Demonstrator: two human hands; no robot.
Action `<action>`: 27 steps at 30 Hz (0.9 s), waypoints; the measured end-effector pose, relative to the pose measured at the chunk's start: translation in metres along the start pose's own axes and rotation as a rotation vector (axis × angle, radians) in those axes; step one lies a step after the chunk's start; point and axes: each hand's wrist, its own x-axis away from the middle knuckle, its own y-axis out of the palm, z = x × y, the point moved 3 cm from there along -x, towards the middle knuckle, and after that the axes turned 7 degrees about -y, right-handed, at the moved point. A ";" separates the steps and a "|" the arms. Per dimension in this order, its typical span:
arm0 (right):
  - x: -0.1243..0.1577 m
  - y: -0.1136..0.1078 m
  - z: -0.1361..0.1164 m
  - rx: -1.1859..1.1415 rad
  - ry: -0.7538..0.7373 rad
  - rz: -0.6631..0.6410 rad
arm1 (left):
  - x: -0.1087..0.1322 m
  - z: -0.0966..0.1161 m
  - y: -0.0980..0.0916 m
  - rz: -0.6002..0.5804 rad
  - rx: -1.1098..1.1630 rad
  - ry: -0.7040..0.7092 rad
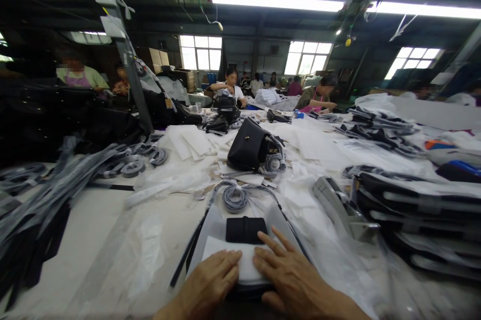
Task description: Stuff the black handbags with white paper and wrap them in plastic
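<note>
Both of my hands lie flat on a folded white sheet [246,260] at the near edge of the table. My left hand [210,282] rests on its left side with fingers stretched out. My right hand [289,275] covers its right side, fingers spread. The sheet sits on a flat black bag [244,230] wrapped in clear plastic, with a black flap showing just beyond my fingertips. A coiled grey strap [235,198] lies past the bag.
A black handbag [248,147] stands mid-table among white paper sheets [191,142]. Stacks of wrapped black bags [417,210] fill the right side, and bundled straps [45,185] the left. A grey pole [130,67] rises at the left. Other people work at the far end.
</note>
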 end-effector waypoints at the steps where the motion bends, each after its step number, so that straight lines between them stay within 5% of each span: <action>1: 0.001 0.008 -0.004 0.064 -0.030 0.059 | 0.002 0.001 0.002 -0.034 0.031 -0.029; 7: 0.006 0.032 -0.015 0.299 -0.076 0.216 | 0.009 0.011 0.031 -0.103 -0.011 -0.203; 14: 0.000 0.027 -0.020 0.494 -0.123 0.406 | 0.030 0.020 0.067 0.210 -0.342 -0.084; 18: 0.001 0.043 -0.017 0.550 -0.120 0.499 | 0.031 0.017 0.069 0.151 -0.449 -0.040; 23: 0.000 0.038 -0.010 0.491 -0.143 0.332 | 0.021 0.006 0.061 0.152 -0.372 0.033; 27: 0.002 0.015 -0.006 0.338 0.025 0.153 | 0.023 -0.003 0.061 0.241 -0.300 -0.005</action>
